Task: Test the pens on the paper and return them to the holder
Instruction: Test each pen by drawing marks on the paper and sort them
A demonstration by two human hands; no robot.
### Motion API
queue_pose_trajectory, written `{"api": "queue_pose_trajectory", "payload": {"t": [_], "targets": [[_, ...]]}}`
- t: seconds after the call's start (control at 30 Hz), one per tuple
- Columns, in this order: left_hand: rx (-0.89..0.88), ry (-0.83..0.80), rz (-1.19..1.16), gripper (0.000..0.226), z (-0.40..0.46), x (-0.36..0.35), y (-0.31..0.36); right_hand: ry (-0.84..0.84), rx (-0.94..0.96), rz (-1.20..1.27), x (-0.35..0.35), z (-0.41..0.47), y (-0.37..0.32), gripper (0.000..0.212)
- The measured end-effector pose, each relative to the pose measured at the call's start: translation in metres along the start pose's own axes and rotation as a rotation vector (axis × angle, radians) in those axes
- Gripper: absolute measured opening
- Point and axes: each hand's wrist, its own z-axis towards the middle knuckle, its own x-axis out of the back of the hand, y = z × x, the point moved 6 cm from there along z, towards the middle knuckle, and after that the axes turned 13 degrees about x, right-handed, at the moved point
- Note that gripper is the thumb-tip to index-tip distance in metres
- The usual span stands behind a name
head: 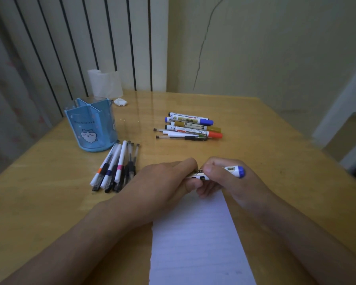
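both hands meet at frame centre over the top edge of the paper [195,243]. right hand [230,179] grip closed round a white marker [232,170], blue cap end sticking out at 3 o'clock. left hand [164,177] grip pinches the other end of the same marker; that tip is hidden by the fingers. marker is held off the sheet, roughly level. blue holder [92,124] stands upright on the worktop [255,145] at 10 o'clock of the hands. thin pens [116,167] lie in a bunch just in front of the holder, at 9 o'clock of the left hand. second pile of markers [190,126] lies at 12 o'clock, well apart from the holder. tissue roll [104,83] at the far edge behind the holder.
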Motion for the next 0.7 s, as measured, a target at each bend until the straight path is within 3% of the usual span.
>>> {"api": "queue_pose_trajectory", "payload": {"t": [0.13, 0.4, 0.6, 0.7], "targets": [[-0.017, 0.003, -0.042, 0.04, 0.0, 0.003, -0.002, -0.022, 0.01, 0.023, 0.0, 0.001, -0.001, 0.025], [-0.023, -0.004, -0.149, 0.027, 0.002, 0.008, 0.001, -0.074, 0.038, 0.065, 0.002, 0.001, -0.005, 0.033], [0.014, 0.047, -0.111, 0.037, 0.003, 0.013, -0.005, -0.065, 0.044, 0.041, 0.01, 0.0, -0.008, 0.035], [0.104, 0.024, -0.086, 0.057, 0.004, 0.014, -0.012, 0.072, -0.003, 0.052, 0.027, 0.003, -0.002, 0.034]]}}
